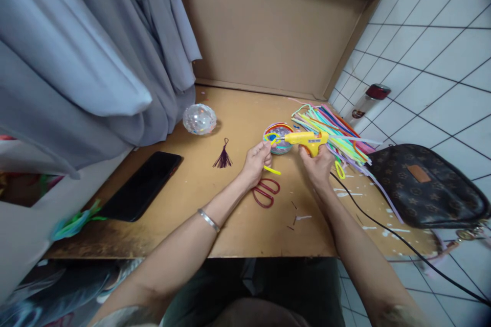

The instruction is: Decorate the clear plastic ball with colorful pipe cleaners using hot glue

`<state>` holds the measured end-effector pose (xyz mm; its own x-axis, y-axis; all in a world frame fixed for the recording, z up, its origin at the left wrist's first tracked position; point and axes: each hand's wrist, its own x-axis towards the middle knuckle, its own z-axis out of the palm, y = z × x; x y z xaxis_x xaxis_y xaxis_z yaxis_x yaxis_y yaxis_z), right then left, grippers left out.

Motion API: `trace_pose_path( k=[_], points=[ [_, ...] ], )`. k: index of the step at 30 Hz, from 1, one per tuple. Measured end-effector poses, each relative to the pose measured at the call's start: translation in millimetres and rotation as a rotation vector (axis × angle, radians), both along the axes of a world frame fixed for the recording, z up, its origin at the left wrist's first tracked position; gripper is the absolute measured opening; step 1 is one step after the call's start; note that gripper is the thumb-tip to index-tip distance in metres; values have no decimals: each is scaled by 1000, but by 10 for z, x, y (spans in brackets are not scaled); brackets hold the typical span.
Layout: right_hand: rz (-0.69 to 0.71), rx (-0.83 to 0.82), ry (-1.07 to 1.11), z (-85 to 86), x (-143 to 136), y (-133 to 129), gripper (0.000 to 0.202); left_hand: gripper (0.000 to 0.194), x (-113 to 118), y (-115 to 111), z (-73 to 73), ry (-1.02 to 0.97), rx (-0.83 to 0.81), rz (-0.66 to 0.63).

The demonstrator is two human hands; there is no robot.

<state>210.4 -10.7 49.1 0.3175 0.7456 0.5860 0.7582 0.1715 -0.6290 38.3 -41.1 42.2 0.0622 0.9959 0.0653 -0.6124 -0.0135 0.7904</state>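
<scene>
My left hand [256, 163] pinches a yellow pipe cleaner [273, 170], bent into a loop at its upper end, with a small blue piece beside my fingertips. In my right hand [318, 164] is a yellow hot glue gun [306, 138], its nozzle pointing left at the blue piece; whether they touch I cannot tell. Behind and below the nozzle stands a round clear container [283, 150] with coloured strands around its rim, partly hidden by my hands and the gun. Red-handled scissors [266, 195] lie just below my left hand, their blades hidden.
A pile of colourful pipe cleaners [326, 122] lies at the back right, near a brown patterned bag [425, 184] and a bottle [368, 102]. The gun's black cord [383, 227] runs right. Leftward are a dark tassel [223, 158], a clear ball [200, 119] and a phone [141, 186].
</scene>
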Motion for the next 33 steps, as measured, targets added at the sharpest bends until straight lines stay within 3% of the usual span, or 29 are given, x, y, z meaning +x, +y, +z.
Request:
trace_pose_path(
  k=[33],
  points=[
    [16,-19,39,-14,-9,1,26,39,-9,-17,52,-8,-38,13]
  ],
)
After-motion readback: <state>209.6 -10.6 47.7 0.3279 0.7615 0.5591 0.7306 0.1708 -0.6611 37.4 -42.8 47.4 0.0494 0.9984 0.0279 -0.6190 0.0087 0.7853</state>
